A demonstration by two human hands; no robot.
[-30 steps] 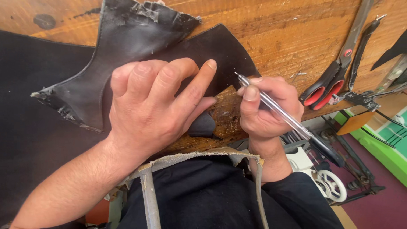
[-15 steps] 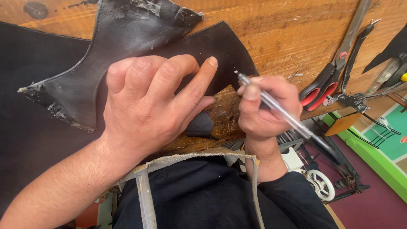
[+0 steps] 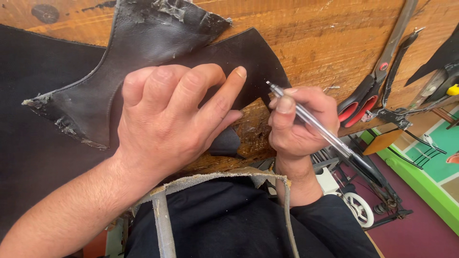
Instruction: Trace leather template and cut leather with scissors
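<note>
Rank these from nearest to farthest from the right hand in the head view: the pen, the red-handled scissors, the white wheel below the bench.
From the right hand:
1. Pen: held in that hand, tip up-left at the edge of the black leather.
2. Red-handled scissors: lying on the wooden bench, just to the right.
3. White wheel: lower right, below the bench edge.

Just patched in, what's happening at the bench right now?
A person is working at a worn wooden bench. The left hand lies flat, pressing a worn piece of black leather down onto a larger black leather sheet. The right hand grips a pen, its tip right at the edge of the leather. Red-handled shears lie unused to the right.
</note>
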